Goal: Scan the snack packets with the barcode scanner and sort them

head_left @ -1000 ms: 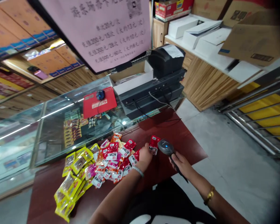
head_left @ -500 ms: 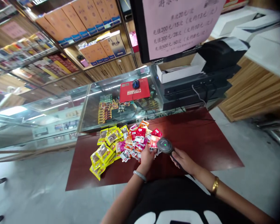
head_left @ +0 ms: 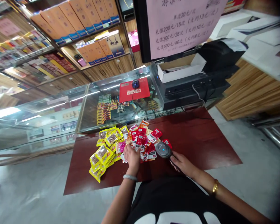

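My right hand (head_left: 182, 163) is wrapped round the handle of a dark grey handheld barcode scanner (head_left: 162, 150); a small blue light shows on its head. The scanner's head hangs by the right side of a pile of small red, orange and pink snack packets (head_left: 140, 137). Over the near left part of this pile is my left hand (head_left: 132, 158), fingers stretched out and thumb apart, touching or just above the packets. To its left lies a heap of yellow snack packets (head_left: 105, 152) with clear windows. One red packet (head_left: 167, 143) lies partly behind the scanner.
The packets rest on a dark red tabletop (head_left: 191, 137). Behind it stands a glass display case (head_left: 88, 119) with a red mat (head_left: 142, 93) and a mouse (head_left: 135, 83). A monitor with a pink price sheet (head_left: 179, 28), a white box (head_left: 182, 73) and a cash drawer (head_left: 189, 90) rise at the back right.
My left hand has moved left over the pile, its fingers now spread. The red glow on the packet by the scanner is gone, and the scanner's light has turned from green to blue.
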Available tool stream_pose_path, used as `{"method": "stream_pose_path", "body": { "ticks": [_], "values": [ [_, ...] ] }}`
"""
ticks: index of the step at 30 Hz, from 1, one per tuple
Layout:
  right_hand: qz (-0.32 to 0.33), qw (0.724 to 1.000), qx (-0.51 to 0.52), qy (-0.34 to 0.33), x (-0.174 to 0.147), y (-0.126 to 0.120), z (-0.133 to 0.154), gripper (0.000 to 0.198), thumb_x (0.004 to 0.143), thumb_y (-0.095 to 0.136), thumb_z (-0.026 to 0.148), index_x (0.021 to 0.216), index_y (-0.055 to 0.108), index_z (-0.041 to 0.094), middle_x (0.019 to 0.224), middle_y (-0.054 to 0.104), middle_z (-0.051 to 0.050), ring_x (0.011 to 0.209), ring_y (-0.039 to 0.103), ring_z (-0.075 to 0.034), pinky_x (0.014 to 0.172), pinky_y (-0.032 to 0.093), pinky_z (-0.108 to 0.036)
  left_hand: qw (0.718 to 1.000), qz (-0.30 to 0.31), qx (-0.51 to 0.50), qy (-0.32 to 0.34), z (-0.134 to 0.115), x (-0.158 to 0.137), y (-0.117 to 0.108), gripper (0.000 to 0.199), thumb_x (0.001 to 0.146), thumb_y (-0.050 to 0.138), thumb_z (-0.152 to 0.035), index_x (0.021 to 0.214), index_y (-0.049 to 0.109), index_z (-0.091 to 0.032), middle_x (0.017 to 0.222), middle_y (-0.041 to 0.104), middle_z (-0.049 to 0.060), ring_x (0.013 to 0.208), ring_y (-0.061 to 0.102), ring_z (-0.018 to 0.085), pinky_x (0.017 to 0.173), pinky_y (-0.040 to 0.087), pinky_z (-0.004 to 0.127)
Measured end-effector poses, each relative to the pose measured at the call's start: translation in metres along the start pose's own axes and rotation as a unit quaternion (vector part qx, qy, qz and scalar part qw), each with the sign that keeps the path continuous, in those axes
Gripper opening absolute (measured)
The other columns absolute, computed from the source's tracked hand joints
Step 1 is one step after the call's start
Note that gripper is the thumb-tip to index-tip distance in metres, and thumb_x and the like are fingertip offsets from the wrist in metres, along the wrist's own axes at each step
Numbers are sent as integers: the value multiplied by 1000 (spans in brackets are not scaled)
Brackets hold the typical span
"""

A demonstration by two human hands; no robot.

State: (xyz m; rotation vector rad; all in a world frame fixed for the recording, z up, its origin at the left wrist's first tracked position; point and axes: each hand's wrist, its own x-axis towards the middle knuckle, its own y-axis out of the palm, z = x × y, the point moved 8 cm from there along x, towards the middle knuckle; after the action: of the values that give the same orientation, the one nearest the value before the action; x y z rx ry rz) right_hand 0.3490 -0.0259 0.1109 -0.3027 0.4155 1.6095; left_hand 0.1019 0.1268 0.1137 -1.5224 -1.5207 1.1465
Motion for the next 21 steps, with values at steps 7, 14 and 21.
{"method": "stream_pose_path", "body": {
  "ticks": [7, 14, 21],
  "values": [
    [-72, 997, -16, 13, -22, -34, -15, 48, 95, 41, 66, 87, 50, 20, 65, 51, 4, 48, 47, -10, 46, 39, -24, 951, 123, 78, 272, -90, -26, 61, 46, 83, 66, -37, 125, 59, -20, 129, 59, 13, 119, 52, 29, 105, 38, 42],
    [-122, 992, -20, 30, -43, -57, -25, 47, 96, 40, 65, 90, 51, 20, 65, 53, 4, 50, 49, -12, 47, 39, -25, 906, 203, 156, 336, -144, -48, 125, 44, 81, 65, -31, 120, 59, -10, 125, 60, 20, 122, 50, 35, 107, 33, 49],
    [-184, 982, 27, 39, -57, -88, -22, 51, 92, 42, 70, 81, 49, 22, 65, 53, 3, 50, 50, -12, 47, 39, -25, 936, 320, -28, 145, -155, -39, 141, 37, 81, 73, -32, 110, 55, -18, 97, 69, 7, 87, 66, 19, 76, 46, 27]
  ]
}}
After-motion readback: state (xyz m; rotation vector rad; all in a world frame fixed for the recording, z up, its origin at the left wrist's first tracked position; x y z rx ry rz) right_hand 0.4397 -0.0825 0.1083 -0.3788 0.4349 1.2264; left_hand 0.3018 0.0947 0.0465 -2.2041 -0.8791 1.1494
